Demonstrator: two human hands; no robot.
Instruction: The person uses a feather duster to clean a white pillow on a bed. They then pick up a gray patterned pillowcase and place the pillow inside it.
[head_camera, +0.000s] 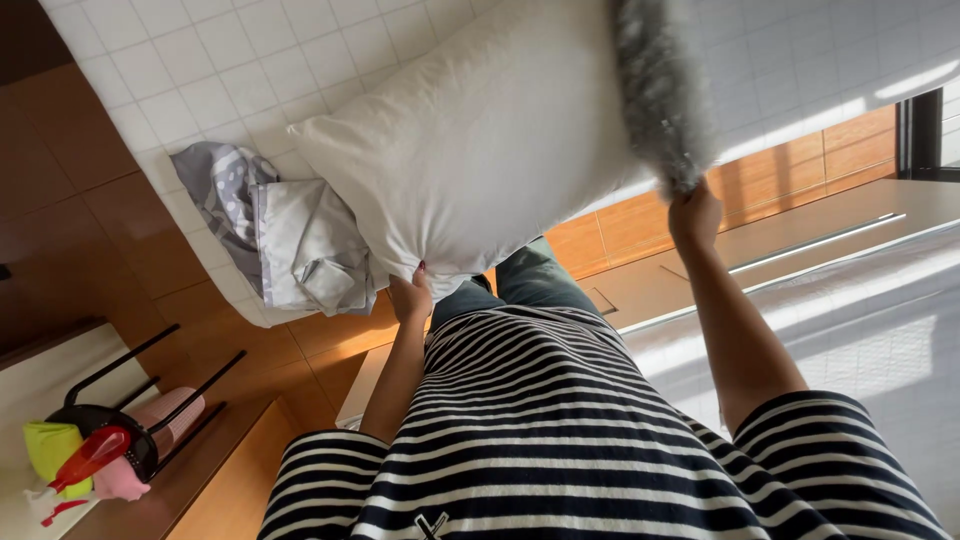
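head view | looks steeply down own torso | close range | single view

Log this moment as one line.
left hand: grips pillow corner | right hand: holds grey duster on pillow | beside: folded grey cloth

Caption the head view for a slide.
Left hand grips a white pillow while right hand swings a fluffy grey duster against it.

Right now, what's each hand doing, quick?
Left hand: closed, gripping the white pillow by its edge.
Right hand: closed on the grey duster.
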